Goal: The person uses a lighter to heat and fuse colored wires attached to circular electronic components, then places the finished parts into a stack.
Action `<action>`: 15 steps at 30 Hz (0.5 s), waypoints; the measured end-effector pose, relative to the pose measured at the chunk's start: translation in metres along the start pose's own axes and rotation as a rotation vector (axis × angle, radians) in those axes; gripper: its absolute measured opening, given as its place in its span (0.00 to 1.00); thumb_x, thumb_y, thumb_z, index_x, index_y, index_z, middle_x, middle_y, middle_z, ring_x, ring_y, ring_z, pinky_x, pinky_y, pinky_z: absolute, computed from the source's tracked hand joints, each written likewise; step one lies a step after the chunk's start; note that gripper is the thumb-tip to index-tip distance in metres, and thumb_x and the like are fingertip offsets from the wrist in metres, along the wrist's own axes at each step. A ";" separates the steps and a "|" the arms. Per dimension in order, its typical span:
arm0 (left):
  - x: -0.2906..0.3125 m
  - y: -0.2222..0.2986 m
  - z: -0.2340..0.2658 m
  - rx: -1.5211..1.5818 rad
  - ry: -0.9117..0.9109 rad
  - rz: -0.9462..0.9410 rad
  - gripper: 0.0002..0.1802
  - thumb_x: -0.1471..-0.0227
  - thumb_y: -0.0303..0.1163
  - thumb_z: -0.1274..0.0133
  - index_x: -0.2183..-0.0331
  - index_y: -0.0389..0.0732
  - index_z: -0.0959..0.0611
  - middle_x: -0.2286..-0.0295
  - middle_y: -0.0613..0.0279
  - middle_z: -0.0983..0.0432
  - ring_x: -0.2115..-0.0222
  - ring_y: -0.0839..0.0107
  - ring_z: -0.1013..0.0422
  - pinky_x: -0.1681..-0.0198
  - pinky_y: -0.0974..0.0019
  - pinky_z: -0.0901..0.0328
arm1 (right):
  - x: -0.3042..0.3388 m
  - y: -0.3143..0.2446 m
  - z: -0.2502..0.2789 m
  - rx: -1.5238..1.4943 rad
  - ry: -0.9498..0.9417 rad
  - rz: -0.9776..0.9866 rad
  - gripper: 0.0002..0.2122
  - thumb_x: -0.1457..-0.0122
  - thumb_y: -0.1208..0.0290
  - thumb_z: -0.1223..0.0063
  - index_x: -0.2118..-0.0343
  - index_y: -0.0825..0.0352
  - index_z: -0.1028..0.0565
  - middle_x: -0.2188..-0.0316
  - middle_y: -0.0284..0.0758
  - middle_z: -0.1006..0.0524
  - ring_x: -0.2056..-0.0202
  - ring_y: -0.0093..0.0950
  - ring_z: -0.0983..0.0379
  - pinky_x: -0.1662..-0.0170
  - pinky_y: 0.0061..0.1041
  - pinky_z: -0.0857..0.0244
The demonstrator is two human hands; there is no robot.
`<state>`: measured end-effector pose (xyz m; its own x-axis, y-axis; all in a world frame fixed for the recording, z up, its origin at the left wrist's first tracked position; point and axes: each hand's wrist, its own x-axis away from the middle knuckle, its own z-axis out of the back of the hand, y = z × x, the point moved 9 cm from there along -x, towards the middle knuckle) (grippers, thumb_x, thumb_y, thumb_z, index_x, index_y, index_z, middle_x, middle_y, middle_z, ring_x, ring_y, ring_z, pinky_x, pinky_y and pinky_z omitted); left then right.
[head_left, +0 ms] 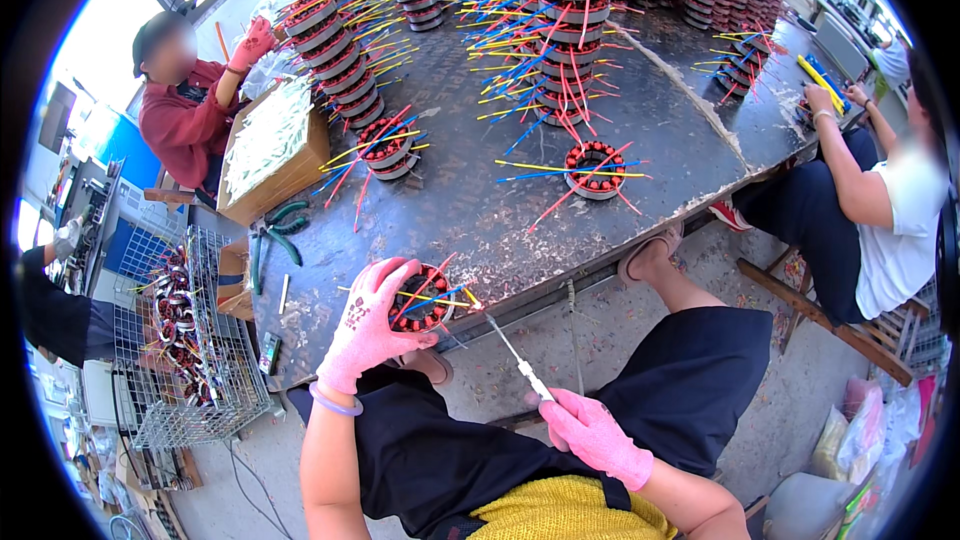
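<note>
Fingers of the left hand [368, 325] wrapped a wound stator [422, 298] at the near edge of the worktable [470, 210]. The right hand [598, 437], closed around a thin white-handled tool [522, 365], held it below that edge; steadying the stator before probing seemed wise.

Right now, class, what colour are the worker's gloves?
Pink, on both the left hand and right hand; clearest in the head view.
</note>
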<state>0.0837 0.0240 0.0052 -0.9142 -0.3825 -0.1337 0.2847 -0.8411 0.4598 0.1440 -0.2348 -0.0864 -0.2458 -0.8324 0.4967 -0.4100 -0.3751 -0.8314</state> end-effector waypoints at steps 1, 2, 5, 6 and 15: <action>0.000 0.000 0.000 0.000 0.000 -0.002 0.50 0.74 0.41 0.27 0.46 0.40 0.28 0.48 0.51 0.34 0.46 0.48 0.38 0.40 0.51 0.45 | 0.000 0.000 0.000 -0.008 0.001 0.000 0.17 0.32 0.63 0.58 0.49 0.70 0.29 0.81 0.24 0.35 0.80 0.14 0.40 0.76 0.18 0.44; 0.000 -0.001 0.000 -0.001 0.001 -0.004 0.50 0.74 0.41 0.27 0.46 0.40 0.28 0.48 0.50 0.34 0.46 0.48 0.38 0.40 0.51 0.45 | 0.000 -0.001 0.000 0.007 0.003 0.001 0.17 0.32 0.63 0.58 0.49 0.70 0.29 0.81 0.24 0.35 0.80 0.14 0.40 0.76 0.18 0.44; 0.000 0.000 0.000 -0.002 0.003 -0.007 0.50 0.75 0.41 0.27 0.46 0.40 0.28 0.48 0.50 0.33 0.46 0.48 0.38 0.40 0.51 0.45 | 0.000 -0.002 0.001 0.022 0.003 0.004 0.17 0.32 0.64 0.59 0.49 0.70 0.29 0.81 0.24 0.35 0.80 0.14 0.40 0.77 0.18 0.45; 0.000 0.000 0.001 -0.002 0.004 -0.007 0.50 0.75 0.41 0.27 0.46 0.40 0.28 0.49 0.50 0.33 0.46 0.47 0.38 0.40 0.51 0.45 | 0.000 -0.001 0.001 0.008 0.002 0.004 0.17 0.32 0.63 0.59 0.48 0.70 0.29 0.81 0.24 0.35 0.80 0.14 0.40 0.77 0.18 0.45; 0.001 0.000 0.000 -0.014 0.009 -0.020 0.50 0.74 0.42 0.27 0.46 0.40 0.28 0.48 0.51 0.33 0.46 0.48 0.38 0.40 0.51 0.44 | -0.001 0.001 -0.001 0.001 -0.003 -0.001 0.17 0.32 0.63 0.58 0.49 0.69 0.29 0.82 0.25 0.35 0.81 0.14 0.40 0.77 0.18 0.44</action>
<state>0.0832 0.0236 0.0053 -0.9172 -0.3687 -0.1510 0.2701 -0.8541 0.4445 0.1436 -0.2337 -0.0874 -0.2423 -0.8332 0.4971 -0.4095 -0.3766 -0.8310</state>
